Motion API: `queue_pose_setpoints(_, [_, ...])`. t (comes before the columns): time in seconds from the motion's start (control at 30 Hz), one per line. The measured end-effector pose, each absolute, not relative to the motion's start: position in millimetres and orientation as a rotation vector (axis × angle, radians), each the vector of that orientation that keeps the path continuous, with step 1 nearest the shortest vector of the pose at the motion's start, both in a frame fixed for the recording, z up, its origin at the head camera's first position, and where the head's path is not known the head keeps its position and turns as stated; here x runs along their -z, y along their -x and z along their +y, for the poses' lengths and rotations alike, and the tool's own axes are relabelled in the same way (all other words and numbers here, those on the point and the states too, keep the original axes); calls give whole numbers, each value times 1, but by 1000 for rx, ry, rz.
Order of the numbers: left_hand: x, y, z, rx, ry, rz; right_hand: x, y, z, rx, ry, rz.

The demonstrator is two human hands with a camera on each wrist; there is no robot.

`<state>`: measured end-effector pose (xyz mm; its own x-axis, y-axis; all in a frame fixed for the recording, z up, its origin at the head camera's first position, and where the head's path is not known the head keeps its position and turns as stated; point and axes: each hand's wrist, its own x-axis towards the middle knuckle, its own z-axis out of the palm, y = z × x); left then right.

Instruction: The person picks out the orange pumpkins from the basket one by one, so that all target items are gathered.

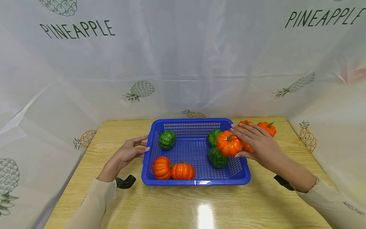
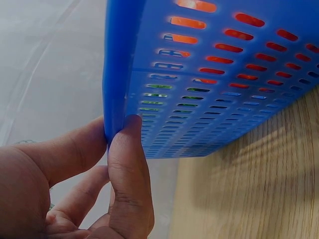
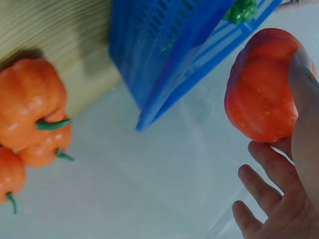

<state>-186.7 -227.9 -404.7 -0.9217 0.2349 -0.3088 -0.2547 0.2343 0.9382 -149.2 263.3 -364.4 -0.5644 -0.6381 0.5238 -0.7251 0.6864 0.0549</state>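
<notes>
A blue plastic basket (image 1: 197,182) with slotted walls stands on the table. My left hand (image 1: 132,151) pinches its left rim between thumb and fingers, as the left wrist view shows close up. In my right hand (image 1: 261,144) is a small orange pumpkin (image 1: 229,143) with a green stem, held over the basket's right side; the right wrist view shows the thumb on this pumpkin (image 3: 261,87). Inside the basket lie two orange pumpkins (image 1: 183,171) at the front left, a bumpy green gourd (image 1: 167,140) at the back left, and two more green gourds (image 1: 218,157) at the right.
Right of the basket, several orange pumpkins (image 3: 31,99) lie grouped on the wooden table (image 1: 166,206), partly behind my right hand in the head view. A pale curtain (image 1: 188,63) with pineapple prints hangs behind the table and along its sides.
</notes>
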Motion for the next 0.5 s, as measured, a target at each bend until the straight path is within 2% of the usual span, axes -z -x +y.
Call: queue_pose_setpoints(0.5, [404,186,-229,-1738,-9,2117,381,142,319,-298,-818,-2393])
